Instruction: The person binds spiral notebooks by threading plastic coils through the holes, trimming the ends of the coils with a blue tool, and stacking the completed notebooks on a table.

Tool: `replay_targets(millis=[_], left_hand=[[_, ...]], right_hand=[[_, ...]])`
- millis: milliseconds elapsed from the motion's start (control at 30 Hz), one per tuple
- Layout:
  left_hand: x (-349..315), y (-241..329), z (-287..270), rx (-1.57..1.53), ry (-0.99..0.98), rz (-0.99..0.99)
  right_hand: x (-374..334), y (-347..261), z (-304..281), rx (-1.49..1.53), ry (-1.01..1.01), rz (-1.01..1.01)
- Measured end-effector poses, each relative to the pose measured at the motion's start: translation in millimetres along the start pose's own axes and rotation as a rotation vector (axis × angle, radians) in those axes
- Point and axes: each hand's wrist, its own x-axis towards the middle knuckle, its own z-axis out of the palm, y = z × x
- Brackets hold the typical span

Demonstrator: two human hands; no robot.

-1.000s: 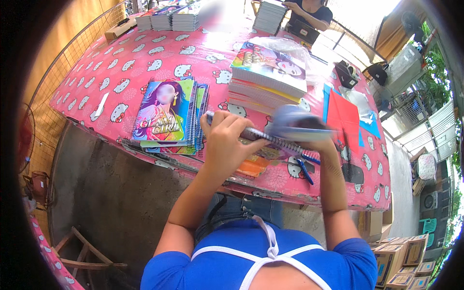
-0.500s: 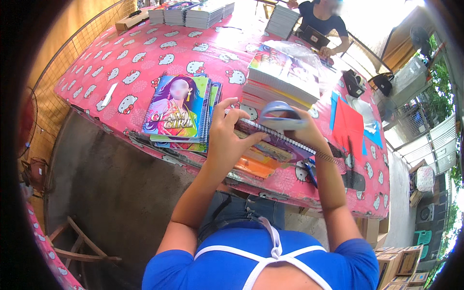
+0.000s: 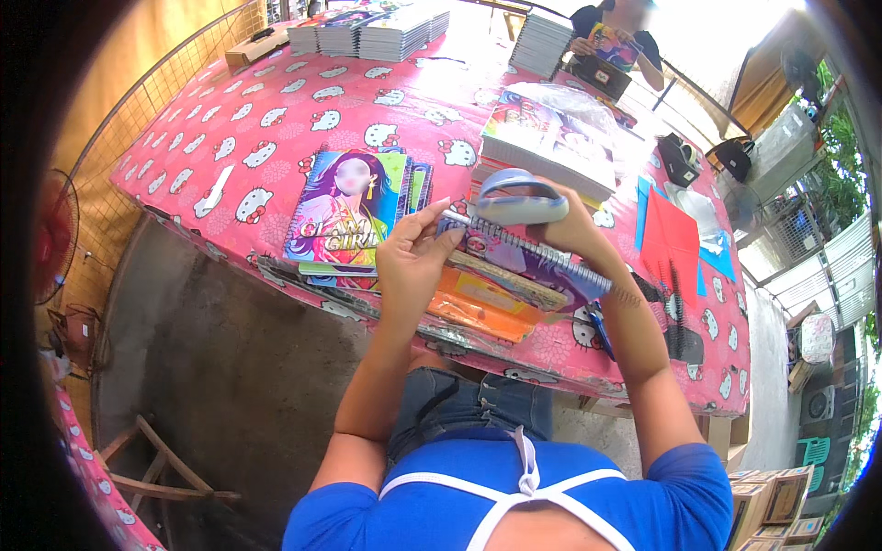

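A spiral notebook with a purple, colourful cover stands tilted on edge, its coil binding uppermost. My left hand pinches the left end of the notebook between thumb and fingers. My right hand grips a hand tool with blue-grey looped handles, resembling pliers or cutters. The tool's tip lies near the coil's left end, by my left fingertips; whether it touches the wire, I cannot tell. A loose length of coil sticks out past the notebook's right end, over my right forearm.
Finished-looking spiral notebooks are piled to the left. A tall book stack stands just beyond my hands. Orange packs lie at the near edge. Red sheets and a blue pen are on the right. Across the table sits a person.
The tool in my right hand has moved left and turned, and its tip is now near the coil's left end. Across the table, the person now holds up a colourful booklet.
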Motion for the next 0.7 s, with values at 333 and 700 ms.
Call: replay_targets(millis=[333, 700], left_hand=[[-1.7, 2.6, -7.1, -0.090, -0.104, -0.098], [-30.7, -22.9, 34.6, -0.154, -0.067, 0.008]], right_hand=[[-14.2, 20.4, 4.1, -0.261, 0.144, -0.006], [-48.1, -80.0, -21.0, -0.838, 0.200, -0.198]])
